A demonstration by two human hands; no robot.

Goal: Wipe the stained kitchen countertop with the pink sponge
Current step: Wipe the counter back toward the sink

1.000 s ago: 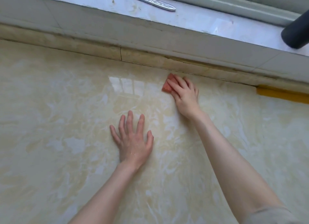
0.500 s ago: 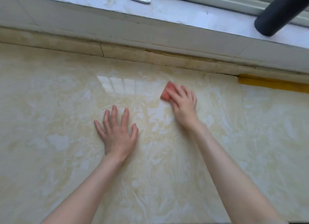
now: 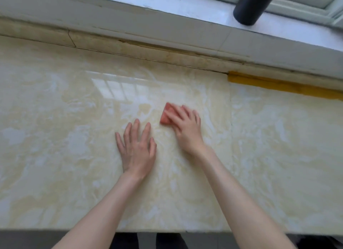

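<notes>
Right grip (image 3: 187,130): fingers stretched fairly straight across top of pink sponge (image 3: 165,117), pressing it flat to surface (image 3: 278,156); no clear curl round it, slight blur, thumb pos. unclear. Sponge lies approx. mid-surface; only its left end shows past the fingertips. Left grip (image 3: 138,150): palm down, fingers spread, flat on surface, holding nothing; just beside sponge on the front-edge side, not touching it. Surface: glossy cream marble look w/ yellowish patches, window glare toward back edge. Back edge: raised stained ledge (image 3: 167,55); yellow strip (image 3: 278,85) along it at right. Beyond, window sill (image 3: 185,3) w/ dark cylinder (image 3: 250,5) on it, back right.
</notes>
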